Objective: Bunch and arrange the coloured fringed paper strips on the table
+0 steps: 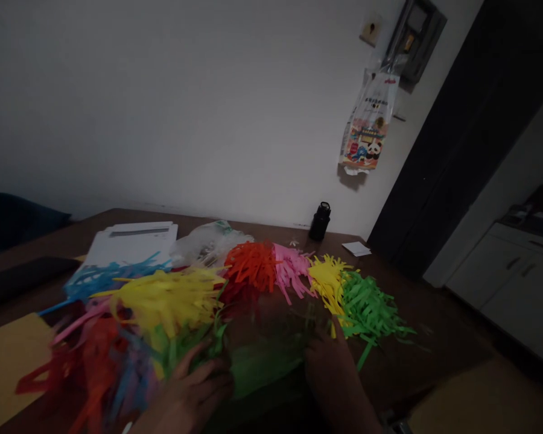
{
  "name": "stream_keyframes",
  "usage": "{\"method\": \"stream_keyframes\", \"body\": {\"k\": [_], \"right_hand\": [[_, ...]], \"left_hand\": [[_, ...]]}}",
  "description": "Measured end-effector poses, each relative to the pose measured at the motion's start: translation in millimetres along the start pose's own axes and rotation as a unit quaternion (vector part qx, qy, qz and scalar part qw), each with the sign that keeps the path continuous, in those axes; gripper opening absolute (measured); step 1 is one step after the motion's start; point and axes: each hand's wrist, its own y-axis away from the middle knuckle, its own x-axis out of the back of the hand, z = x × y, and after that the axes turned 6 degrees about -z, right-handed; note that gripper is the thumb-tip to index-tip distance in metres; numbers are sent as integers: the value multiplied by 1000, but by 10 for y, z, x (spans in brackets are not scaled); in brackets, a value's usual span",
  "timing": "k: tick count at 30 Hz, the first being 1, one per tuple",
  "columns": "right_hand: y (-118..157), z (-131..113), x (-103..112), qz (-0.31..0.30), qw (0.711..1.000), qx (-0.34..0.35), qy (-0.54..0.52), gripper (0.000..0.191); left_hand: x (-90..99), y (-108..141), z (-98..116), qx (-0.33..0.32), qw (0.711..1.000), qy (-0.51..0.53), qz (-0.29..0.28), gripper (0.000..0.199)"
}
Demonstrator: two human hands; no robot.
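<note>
Heaps of cut paper strips cover the brown table (434, 337): blue (104, 277), yellow (167, 298), orange-red (251, 265), pink (292, 268), a second yellow heap (328, 280) and green (368, 307). A red and purple heap (95, 367) lies near left. My left hand (185, 392) rests at the bottom centre, fingers on green strips (253, 367) in front of me. My right hand (330, 374) lies beside it, fingertips touching the near edge of the green heap. The picture is dim and blurred, so I cannot make out either grip.
A stack of white paper (133, 241) and a clear plastic bag (206, 241) lie behind the strips. A black bottle (320, 221) stands by the wall, a small white note (356, 248) beside it. A printed bag (368, 123) hangs on the wall. Yellow sheet (6, 361) at left.
</note>
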Motion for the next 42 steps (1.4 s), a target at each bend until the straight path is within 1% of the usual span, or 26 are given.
{"method": "stream_keyframes", "body": {"k": [2, 4, 7, 9, 10, 11, 12, 13, 14, 15, 16, 17, 18, 19, 21, 22, 24, 26, 27, 28, 31, 33, 35, 38, 40, 42], "right_hand": [[36, 12, 95, -23, 998, -63, -12, 26], [60, 18, 176, -56, 993, -103, -23, 28], [101, 95, 291, -87, 979, -175, -60, 27], [141, 185, 359, -82, 964, -245, -69, 28], [161, 223, 384, -64, 957, -278, -61, 29], [177, 245, 398, -31, 954, -295, -49, 30], [185, 242, 399, 25, 957, -286, -42, 29], [184, 211, 383, 102, 964, -241, -44, 27], [170, 151, 351, 182, 968, -163, -53, 23], [145, 66, 303, 251, 964, -66, -64, 21], [112, -35, 242, 299, 951, 40, -72, 21], [73, -141, 172, 309, 941, 120, -75, 20], [35, -242, 97, 302, 934, 178, -71, 16], [0, -328, 21, 289, 930, 218, -66, 12], [-45, -434, -115, 258, 928, 261, -63, 15], [-55, -453, -168, 245, 929, 271, -63, 17], [-53, -438, -239, 225, 934, 268, -67, 16], [-43, -387, -270, 206, 946, 240, -75, 15], [-40, -361, -279, 195, 951, 224, -85, 13], [-40, -338, -286, 182, 956, 207, -99, 11], [-68, -306, -315, 143, 972, 150, -114, 12], [-104, -313, -331, 114, 983, 101, -104, 14], [-148, -335, -328, 80, 989, 57, -107, 12], [-212, -368, -273, 41, 991, 0, -126, 5], [-241, -373, -218, 16, 990, -23, -137, 3], [-251, -364, -166, 10, 989, -39, -142, 4]], "left_hand": [[-26, 14, -22, -9, 1000, -19, 3, 36], [-15, 21, -64, -20, 999, -38, 9, 31], [125, -9, -72, -70, 994, -73, 51, 22], [290, -53, -6, -102, 987, -103, 66, 18], [374, -76, 41, -109, 985, -115, 69, 17], [445, -96, 91, -105, 985, -122, 64, 17], [494, -113, 135, -103, 985, -125, 58, 16], [514, -124, 167, -100, 985, -126, 57, 15], [502, -132, 184, -101, 985, -124, 65, 15], [461, -135, 185, -104, 984, -119, 78, 16], [397, -136, 170, -106, 984, -113, 89, 17], [318, -134, 145, -109, 983, -107, 102, 19], [234, -130, 113, -115, 981, -98, 123, 22], [155, -124, 79, -119, 978, -89, 144, 27], [35, -104, 21, -127, 974, -74, 170, 40], [3, -90, 1, -128, 975, -70, 169, 44], [-4, -58, -11, -133, 980, -73, 127, 45], [50, -26, 12, -141, 983, -85, 77, 36], [92, -13, 35, -130, 986, -88, 59, 31], [139, -3, 63, -106, 990, -86, 43, 26], [273, 1, 139, 6, 998, -59, -14, 20], [325, -21, 156, 68, 994, -49, -70, 22], [337, -58, 148, 113, 985, -63, -116, 26], [313, -126, 137, 152, 971, -115, -144, 30], [296, -163, 147, 155, 966, -145, -147, 28], [284, -184, 161, 155, 964, -157, -150, 26]]}}
